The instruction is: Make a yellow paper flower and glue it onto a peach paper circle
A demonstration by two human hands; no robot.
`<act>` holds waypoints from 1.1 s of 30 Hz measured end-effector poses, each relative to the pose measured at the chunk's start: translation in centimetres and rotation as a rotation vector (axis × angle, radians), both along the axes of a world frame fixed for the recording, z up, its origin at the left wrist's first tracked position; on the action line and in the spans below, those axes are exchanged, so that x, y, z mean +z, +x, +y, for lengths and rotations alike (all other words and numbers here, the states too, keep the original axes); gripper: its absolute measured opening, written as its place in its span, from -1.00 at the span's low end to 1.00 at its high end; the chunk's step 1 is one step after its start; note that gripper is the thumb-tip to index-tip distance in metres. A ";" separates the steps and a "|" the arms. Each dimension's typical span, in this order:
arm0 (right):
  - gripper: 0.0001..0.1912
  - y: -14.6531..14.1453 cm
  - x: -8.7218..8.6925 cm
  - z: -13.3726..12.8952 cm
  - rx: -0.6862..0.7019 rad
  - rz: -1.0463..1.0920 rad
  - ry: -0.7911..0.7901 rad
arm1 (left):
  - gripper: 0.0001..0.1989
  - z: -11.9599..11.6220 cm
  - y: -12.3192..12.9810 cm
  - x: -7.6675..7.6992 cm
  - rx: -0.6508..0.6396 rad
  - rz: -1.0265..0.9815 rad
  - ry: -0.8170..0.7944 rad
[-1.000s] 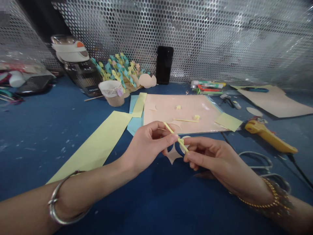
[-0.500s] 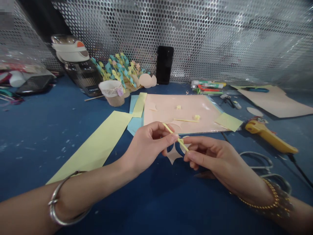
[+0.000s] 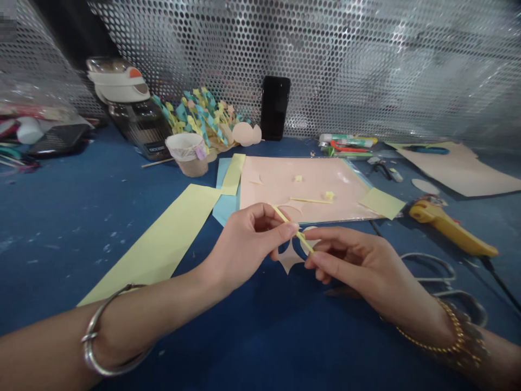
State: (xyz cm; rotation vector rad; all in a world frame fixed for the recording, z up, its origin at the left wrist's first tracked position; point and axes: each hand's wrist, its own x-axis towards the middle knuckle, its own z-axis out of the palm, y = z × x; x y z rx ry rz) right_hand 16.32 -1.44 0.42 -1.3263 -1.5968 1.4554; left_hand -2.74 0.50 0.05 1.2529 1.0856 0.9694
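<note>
There are two hands, one held strip, one phone and one cup

Your left hand and right hand pinch a thin yellow strip between them, slanting above the blue desk. Just beyond lies a pink sheet; on your left, a long yellow paper runs slantwise. Scissors lie by your right wrist, near a yellow corded tool. Far across stand a bottle, a cup and, upright, a black phone
</note>
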 end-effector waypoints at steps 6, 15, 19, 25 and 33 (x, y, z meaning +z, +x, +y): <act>-0.73 -0.2 0.1 0.0 -0.009 -0.022 -0.021 | -0.79 0.0 0.1 0.0 0.018 -0.005 -0.003; -0.69 0.0 -0.2 0.1 0.020 0.000 0.001 | -0.79 0.0 0.1 0.2 0.024 -0.009 -0.019; -0.70 -0.1 -0.1 0.0 0.027 0.004 0.004 | -0.79 0.0 0.1 0.2 0.026 -0.005 -0.015; -0.77 -0.3 0.0 0.0 0.026 0.014 0.017 | -0.78 0.0 0.1 0.2 0.024 0.002 -0.020; -0.80 -0.3 0.1 0.0 0.028 -0.016 0.019 | -0.78 0.0 0.1 0.3 0.032 0.007 -0.017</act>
